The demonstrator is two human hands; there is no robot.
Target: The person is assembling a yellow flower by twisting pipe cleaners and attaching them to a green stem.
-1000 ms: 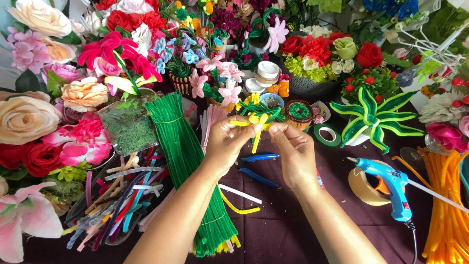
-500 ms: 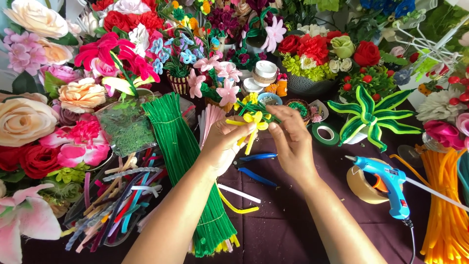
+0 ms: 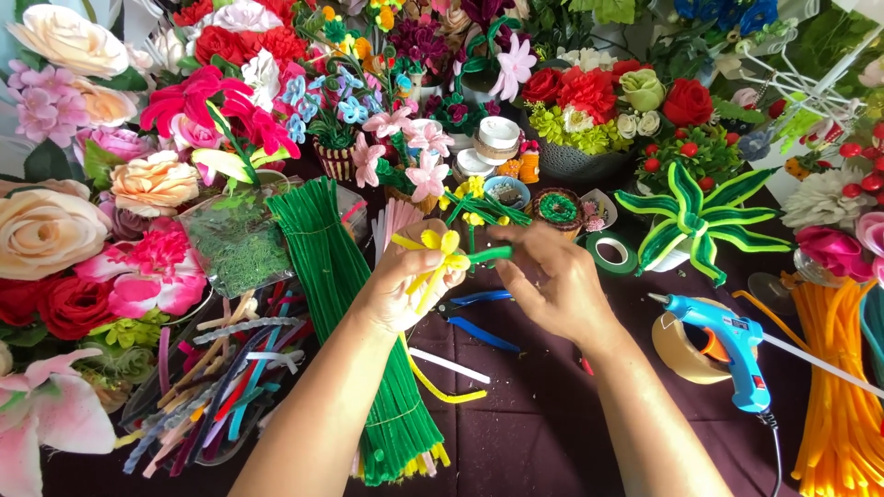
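Dark maroon cloth (image 3: 543, 433) covers the worktable, crowded all round with handmade flowers. At far left lie large fabric roses (image 3: 41, 230) in cream, peach and red, with a heap of mixed coloured pipe cleaners (image 3: 198, 382) below them and a clear bag of green moss (image 3: 235, 244) beside. A thick bundle of green pipe cleaners (image 3: 354, 322) runs diagonally down the table. Just right of it the left hand (image 3: 401, 285) is closed around a small yellow pipe-cleaner flower (image 3: 442, 253), held above the cloth near the middle. The right hand (image 3: 552, 285) pinches the short green stem (image 3: 488, 254) that juts from the flower, fingers curled on it. Under the hands lie blue-handled pliers (image 3: 479, 317) and loose yellow and white pipe cleaners. Further right sit a roll of green floral tape (image 3: 612, 250), a green-and-white striped pipe-cleaner plant (image 3: 695, 216), a roll of clear tape (image 3: 681, 345) and a blue glue gun (image 3: 727, 345). Orange pipe cleaners (image 3: 838, 387) lie at the far right edge.
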